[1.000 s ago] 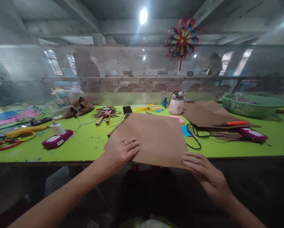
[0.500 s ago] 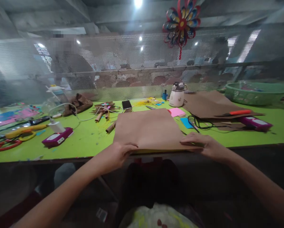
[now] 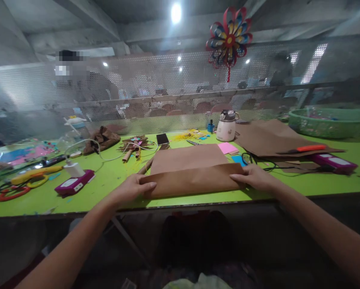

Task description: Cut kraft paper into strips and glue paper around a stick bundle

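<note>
A sheet of brown kraft paper (image 3: 192,157) lies on the green table in front of me, its near edge folded up and over into a wide flap. My left hand (image 3: 135,188) grips the flap's left end, thumb on top and fingers hidden behind the paper. At the right end, my right hand (image 3: 255,178) pinches the flap in the same way. Just beyond the right hand are a blue paper square (image 3: 237,161) and pink sticky notes (image 3: 228,148).
More brown paper (image 3: 264,136) lies at right under a red-handled cutter (image 3: 310,148), near a purple power strip (image 3: 336,163) and green basket (image 3: 330,122). A white bottle (image 3: 226,126) stands behind. Left are another power strip (image 3: 74,182), scissors (image 3: 14,193) and a phone (image 3: 162,139).
The paper's near edge has been lifted and folded away from me into a flap. My left hand has moved left, and both hands have turned with the fold.
</note>
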`<state>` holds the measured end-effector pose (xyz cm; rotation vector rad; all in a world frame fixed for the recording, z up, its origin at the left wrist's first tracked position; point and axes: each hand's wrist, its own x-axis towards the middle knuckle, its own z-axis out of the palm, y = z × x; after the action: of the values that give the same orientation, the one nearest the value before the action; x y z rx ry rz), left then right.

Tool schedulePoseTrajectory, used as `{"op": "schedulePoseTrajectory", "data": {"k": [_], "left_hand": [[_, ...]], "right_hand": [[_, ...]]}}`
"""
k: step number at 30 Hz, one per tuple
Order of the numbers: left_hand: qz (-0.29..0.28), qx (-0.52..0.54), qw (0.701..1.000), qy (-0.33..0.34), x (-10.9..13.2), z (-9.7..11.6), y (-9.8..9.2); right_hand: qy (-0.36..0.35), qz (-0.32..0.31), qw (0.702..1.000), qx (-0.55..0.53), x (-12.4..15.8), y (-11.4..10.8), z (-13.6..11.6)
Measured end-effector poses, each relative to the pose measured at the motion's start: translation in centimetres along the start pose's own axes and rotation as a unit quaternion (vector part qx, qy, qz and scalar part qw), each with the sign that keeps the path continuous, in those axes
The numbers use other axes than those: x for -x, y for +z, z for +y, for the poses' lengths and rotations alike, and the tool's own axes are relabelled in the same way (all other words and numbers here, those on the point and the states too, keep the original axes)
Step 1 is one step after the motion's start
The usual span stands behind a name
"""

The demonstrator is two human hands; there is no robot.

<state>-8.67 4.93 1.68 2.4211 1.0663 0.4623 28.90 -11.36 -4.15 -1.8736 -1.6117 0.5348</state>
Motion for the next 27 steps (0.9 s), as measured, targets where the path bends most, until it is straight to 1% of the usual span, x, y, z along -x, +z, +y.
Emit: {"op": "schedulePoseTrajectory", "data": {"k": [2,4,7,9,12,15,19,23,25,27], "left_hand": [[-0.008,0.019,0.999,-0.044,-0.2,-0.6,0.9],[-0.004,0.02,0.998,-0.066,-0.5,-0.9,1.8],[0.017,-0.005,0.997,-0.069,-0.9,-1.0,2.8],[0.028,-0.04,0.996,-0.071,-1.1,-0.8,3.0],[0.043,-0.075,0.993,-0.082,-1.1,-0.5,3.2],[0.04,-0.066,0.993,-0.087,-1.0,-0.5,3.5],[0.032,-0.062,0.995,-0.076,-0.9,-1.1,3.9],[0.031,-0.084,0.994,-0.066,-0.5,-1.3,4.2],[0.034,-0.096,0.993,-0.064,-0.3,-1.1,4.2],[0.039,-0.112,0.991,-0.066,-0.2,-0.9,4.3]], "right_hand": [[0.005,0.006,1.0,0.011,-0.4,0.3,0.0],[0.017,0.029,0.999,0.029,-0.3,0.6,0.0],[0.026,0.084,0.995,0.052,0.3,1.0,0.0],[0.022,0.107,0.992,0.057,0.8,1.1,-0.1],[0.017,0.112,0.992,0.057,1.2,1.1,-0.3],[0.015,0.101,0.994,0.045,1.6,1.1,-0.3],[-0.02,0.094,0.994,0.044,2.0,1.2,0.2],[-0.032,0.122,0.988,0.087,2.0,1.5,0.5],[-0.029,0.139,0.984,0.109,1.9,1.7,0.3],[-0.027,0.14,0.983,0.118,1.7,1.7,0.0]]}}
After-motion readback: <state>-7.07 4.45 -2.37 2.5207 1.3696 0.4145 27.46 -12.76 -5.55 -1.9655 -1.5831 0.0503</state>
